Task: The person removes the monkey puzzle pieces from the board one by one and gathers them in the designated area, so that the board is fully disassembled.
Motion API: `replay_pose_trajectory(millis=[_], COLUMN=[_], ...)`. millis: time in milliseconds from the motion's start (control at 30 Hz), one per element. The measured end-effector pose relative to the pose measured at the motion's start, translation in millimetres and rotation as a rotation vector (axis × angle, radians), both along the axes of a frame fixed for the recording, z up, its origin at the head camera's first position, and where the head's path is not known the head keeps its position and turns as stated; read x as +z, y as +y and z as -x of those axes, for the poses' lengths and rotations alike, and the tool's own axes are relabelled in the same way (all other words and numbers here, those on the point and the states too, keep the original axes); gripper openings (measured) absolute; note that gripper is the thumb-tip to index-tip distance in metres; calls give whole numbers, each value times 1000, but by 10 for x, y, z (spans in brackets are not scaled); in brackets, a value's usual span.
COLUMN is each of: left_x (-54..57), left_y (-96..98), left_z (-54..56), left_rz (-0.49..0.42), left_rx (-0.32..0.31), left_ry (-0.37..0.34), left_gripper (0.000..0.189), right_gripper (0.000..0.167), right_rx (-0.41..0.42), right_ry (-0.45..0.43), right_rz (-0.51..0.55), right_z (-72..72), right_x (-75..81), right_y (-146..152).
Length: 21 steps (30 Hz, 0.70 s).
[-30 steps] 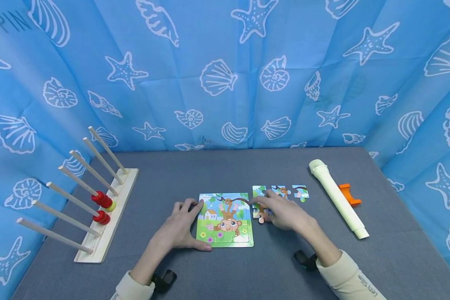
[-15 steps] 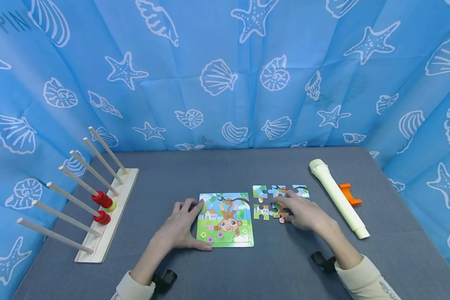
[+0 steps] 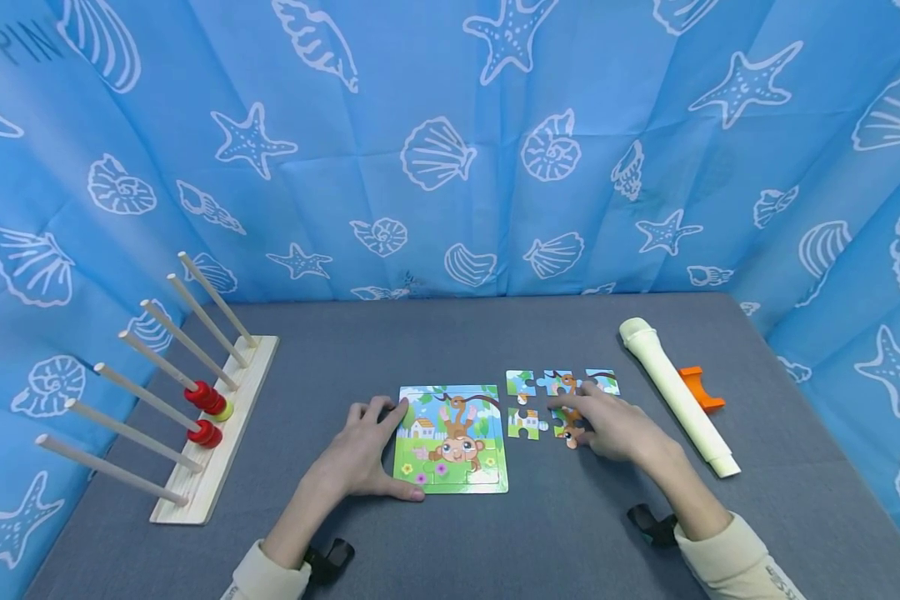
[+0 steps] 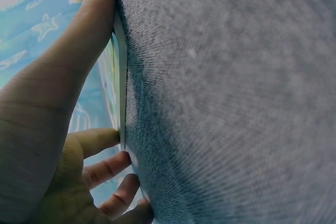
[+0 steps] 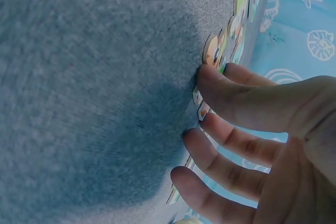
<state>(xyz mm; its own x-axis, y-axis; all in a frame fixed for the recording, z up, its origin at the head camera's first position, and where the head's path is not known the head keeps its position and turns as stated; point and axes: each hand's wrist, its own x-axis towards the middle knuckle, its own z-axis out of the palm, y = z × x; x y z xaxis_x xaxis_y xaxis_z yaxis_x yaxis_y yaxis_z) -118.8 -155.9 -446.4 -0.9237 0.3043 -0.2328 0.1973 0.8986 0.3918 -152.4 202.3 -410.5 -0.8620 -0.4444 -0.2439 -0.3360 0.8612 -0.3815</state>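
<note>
A square monkey jigsaw puzzle (image 3: 450, 442) in a tray lies flat on the table in the head view. My left hand (image 3: 356, 460) grips its left side, thumb along the near edge and index finger at the far left corner. To the puzzle's right, my right hand (image 3: 615, 427) pinches a puzzle piece (image 3: 571, 435) with a monkey's eye on it, between thumb and index finger. The right wrist view shows this piece (image 5: 212, 50) low against the cloth beside the thumb. Loose pieces lie around it, including a house piece (image 3: 523, 423) and a sky piece (image 3: 520, 382); the hand partly covers others.
A cream toy microphone (image 3: 675, 392) and an orange curved block (image 3: 699, 390) lie at the right. On the left stands a wooden peg rack (image 3: 225, 450) with red and yellow rings. A blue shell-print curtain (image 3: 435, 208) hangs behind the grey table.
My right hand has moved right with the monkey-eye piece, away from the puzzle, uncovering the house piece. In the last half second it shifted only slightly. My left hand has stayed put.
</note>
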Motion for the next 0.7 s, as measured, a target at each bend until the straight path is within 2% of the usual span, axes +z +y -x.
replay_pose_trajectory(millis=[400,700], left_x=[-1,-10], left_y=[3,1], left_z=[5,6], left_rz=[6,9], left_rx=[-2,-2], left_ry=[-1,8], left_gripper=[128,128], right_gripper=[47,46], right_rx=[-8,-2], right_ry=[22,72], right_rz=[-22,12], right_z=[9,-2], right_x=[-4,61], right_y=[10,-54])
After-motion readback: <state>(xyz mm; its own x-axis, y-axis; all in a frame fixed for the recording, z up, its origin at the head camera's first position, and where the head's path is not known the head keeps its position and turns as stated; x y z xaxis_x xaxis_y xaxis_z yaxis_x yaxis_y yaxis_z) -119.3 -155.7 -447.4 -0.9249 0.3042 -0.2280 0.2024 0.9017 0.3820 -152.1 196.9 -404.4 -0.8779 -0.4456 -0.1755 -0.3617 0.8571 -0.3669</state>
